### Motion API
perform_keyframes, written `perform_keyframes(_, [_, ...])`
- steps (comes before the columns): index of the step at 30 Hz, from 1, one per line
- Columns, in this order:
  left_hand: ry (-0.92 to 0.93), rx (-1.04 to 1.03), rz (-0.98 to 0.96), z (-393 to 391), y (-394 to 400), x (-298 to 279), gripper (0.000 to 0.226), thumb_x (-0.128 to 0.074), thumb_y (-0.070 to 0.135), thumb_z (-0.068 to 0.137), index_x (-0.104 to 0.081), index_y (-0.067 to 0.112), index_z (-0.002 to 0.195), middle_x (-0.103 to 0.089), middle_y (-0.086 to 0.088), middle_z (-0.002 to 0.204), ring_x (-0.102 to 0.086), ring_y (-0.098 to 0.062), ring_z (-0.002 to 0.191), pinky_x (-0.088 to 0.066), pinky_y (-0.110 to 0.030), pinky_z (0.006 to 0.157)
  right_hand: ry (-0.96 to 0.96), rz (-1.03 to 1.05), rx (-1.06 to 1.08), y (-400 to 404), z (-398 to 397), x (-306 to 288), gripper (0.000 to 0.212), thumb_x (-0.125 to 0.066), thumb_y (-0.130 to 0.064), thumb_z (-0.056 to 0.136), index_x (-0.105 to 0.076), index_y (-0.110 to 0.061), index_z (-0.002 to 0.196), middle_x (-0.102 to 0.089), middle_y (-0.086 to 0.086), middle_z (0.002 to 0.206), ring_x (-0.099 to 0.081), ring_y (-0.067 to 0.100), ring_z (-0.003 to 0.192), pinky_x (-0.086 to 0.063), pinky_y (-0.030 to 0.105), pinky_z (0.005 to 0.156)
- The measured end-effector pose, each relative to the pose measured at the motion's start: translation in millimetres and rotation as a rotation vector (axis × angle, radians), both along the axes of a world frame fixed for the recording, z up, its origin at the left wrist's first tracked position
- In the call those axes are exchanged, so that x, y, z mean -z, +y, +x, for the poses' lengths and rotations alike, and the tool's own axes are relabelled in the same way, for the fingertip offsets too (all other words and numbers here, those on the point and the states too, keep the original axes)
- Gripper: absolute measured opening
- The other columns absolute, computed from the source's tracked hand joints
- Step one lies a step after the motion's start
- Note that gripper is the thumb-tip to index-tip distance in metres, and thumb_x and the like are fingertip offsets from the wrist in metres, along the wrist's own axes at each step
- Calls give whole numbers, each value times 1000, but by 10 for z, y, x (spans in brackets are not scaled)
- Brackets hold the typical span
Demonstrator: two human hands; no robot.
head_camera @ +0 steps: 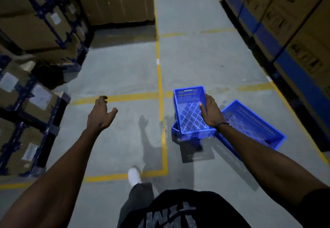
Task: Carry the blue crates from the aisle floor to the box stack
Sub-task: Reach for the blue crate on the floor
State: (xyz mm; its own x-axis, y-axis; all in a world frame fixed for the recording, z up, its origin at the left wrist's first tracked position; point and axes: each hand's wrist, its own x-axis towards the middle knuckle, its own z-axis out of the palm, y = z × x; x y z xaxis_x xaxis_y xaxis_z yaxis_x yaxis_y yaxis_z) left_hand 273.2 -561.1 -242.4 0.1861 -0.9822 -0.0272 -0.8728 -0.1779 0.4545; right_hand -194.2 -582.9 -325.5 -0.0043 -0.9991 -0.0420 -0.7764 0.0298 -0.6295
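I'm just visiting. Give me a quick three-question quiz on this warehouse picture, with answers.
1. True or false: the left hand holds a crate.
2. Which hand grips the top crate? A. left B. right C. both
3. Fill in: the floor lines are ____.

Key:
1. False; its fingers are spread in the air.
2. B; the right hand is on its rim.
3. Yellow.
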Motion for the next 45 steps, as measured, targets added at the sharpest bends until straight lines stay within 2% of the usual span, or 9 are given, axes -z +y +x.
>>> perform_keyframes(3, [37,68,117,325,-837,276,70,-60,47,83,-33,18,141,-54,-13,136,-63,-34,105,-51,-52,89,-6,83,131,-254,154,293,70,-33,-48,103,-17,-7,157,-22,16,162,-23,35,149,-27,47,119])
perform_keyframes(6, [60,182,184,538,-1690,530,71,-68,34,88,-33,10,145,-55,-20,137,-64,-35,103,-49,-47,89,-21,128,265,-453,354,495,67,-37,-40,105,-15,-5,158,-20,19,163,-20,36,150,-24,47,120])
perform_keyframes(11, [51,444,311,522,-2948,666,71,-69,31,90,-31,8,145,-56,-23,137,-64,-38,107,-50,-48,92,-93,180,530,-548,749,483,66,-38,-36,106,-12,-6,158,-14,15,165,-13,33,153,-19,48,122])
perform_keyframes(14, [34,610,346,268,-3580,670,76,-68,36,84,-34,6,144,-57,-25,135,-64,-40,109,-50,-47,91,-127,187,670,-563,910,450,66,-39,-35,105,-14,-3,158,-16,16,165,-16,35,152,-21,46,122])
perform_keyframes(22, [-13,976,386,-988,-4934,943,63,-72,19,89,-39,5,141,-58,-24,132,-64,-36,103,-49,-42,86,-205,231,1032,-645,1041,648,69,-44,-31,105,-9,-3,158,-15,17,165,-20,33,150,-28,44,114])
perform_keyframes(25, [-46,1061,380,-1481,-5315,1104,61,-72,15,89,-40,2,140,-60,-26,128,-64,-36,97,-43,-36,82,-238,217,1109,-765,941,837,71,-45,-34,103,-11,-4,158,-20,20,163,-24,37,148,-29,47,115])
perform_keyframes(29, [-90,1117,379,-2030,-5698,1301,61,-72,13,88,-41,-1,138,-62,-27,124,-64,-41,106,-43,-36,86,-319,275,1267,-948,793,1037,77,-47,-43,101,-12,-5,158,-27,24,159,-39,41,138,-34,47,113])
perform_keyframes(35, [-160,1210,441,-2788,-6150,1763,62,-71,16,87,-41,-4,137,-62,-28,124,-63,-43,108,-39,-32,85,-403,324,1441,-1278,669,1329,77,-52,-39,101,-14,-2,157,-42,32,146,-41,44,136,-35,45,108])
perform_keyframes(45, [-339,1366,594,-3830,-6705,3546,62,-72,13,88,-41,-1,140,-59,-28,127,-63,-43,107,-49,-45,89,-525,428,1734,-1787,492,2768,71,-51,-41,100,-23,-5,155,-51,30,140,-48,40,133,-37,41,107])
